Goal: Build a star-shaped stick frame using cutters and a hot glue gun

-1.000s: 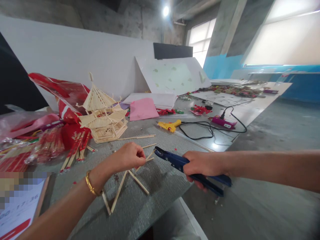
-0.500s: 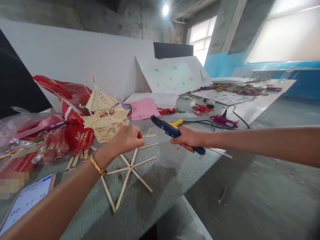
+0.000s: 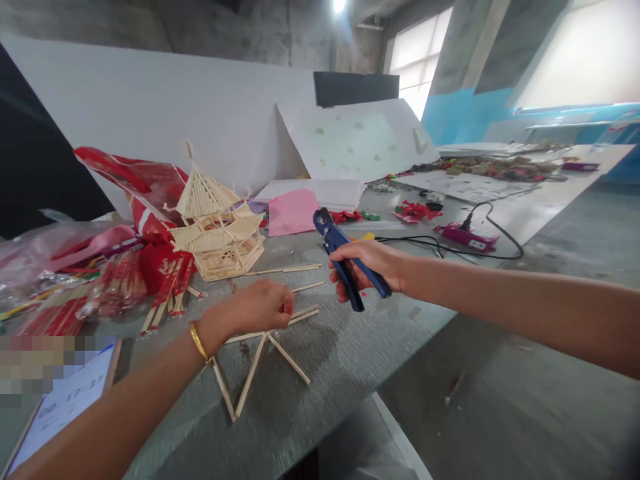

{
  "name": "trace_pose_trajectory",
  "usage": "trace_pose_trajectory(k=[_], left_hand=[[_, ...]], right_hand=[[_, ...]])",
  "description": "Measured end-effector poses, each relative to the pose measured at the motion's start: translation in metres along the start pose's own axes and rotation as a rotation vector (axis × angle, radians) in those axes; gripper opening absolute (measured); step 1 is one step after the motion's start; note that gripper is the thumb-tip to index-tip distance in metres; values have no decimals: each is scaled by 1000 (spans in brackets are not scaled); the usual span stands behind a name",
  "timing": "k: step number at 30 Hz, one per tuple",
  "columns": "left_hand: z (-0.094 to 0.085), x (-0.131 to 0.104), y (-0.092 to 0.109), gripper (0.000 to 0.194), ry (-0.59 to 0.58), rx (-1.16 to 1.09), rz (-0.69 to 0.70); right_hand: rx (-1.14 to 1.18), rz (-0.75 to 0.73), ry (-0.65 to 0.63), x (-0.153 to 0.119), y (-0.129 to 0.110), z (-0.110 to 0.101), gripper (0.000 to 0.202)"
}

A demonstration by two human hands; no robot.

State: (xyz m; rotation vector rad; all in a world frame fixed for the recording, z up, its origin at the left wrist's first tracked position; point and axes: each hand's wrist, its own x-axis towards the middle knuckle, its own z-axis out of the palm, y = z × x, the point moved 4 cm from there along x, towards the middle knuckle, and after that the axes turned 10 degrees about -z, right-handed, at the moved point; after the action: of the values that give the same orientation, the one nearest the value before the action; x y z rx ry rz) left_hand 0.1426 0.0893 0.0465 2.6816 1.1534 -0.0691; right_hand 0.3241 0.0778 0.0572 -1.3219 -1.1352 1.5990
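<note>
My left hand [image 3: 265, 308] is closed above a star-shaped frame of wooden sticks [image 3: 251, 373], covering its upper part. A thin wooden stick [image 3: 304, 311], slightly blurred, pokes out from its fingers. My right hand [image 3: 367, 267] grips a blue hand cutter [image 3: 345, 260], its handles spread and its head pointing up and away. Behind the left hand stands a pagoda-like model [image 3: 220, 233] built from sticks. Loose sticks [image 3: 300, 268] lie between the model and the frame.
Red-wrapped stick bundles [image 3: 113, 283] and plastic bags lie at the left, by a phone [image 3: 70, 407]. Behind are pink paper [image 3: 293, 212], red scraps [image 3: 417, 211] and a purple power strip [image 3: 470, 238] with a black cable. The table's edge runs along the right.
My right hand has turned the cutter more upright, and its handles now show apart. The left hand has come lower over the star frame with its stick. The view has shifted slightly.
</note>
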Motion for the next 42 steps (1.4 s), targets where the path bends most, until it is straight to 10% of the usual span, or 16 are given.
trace_pose_trajectory(k=[29,35,42], left_hand=[[7,8,-1,20,-103,-37,-21],[-2,2,-3,18,-7,-50,-4],[-15,-18,1,18,44,-80,-61]], right_hand=[[-219,44,-24,-9,4,-9,11],[-1307,-231,34,53,-51,-7,31],[-1627,-367,-15,160,-69,21,41]])
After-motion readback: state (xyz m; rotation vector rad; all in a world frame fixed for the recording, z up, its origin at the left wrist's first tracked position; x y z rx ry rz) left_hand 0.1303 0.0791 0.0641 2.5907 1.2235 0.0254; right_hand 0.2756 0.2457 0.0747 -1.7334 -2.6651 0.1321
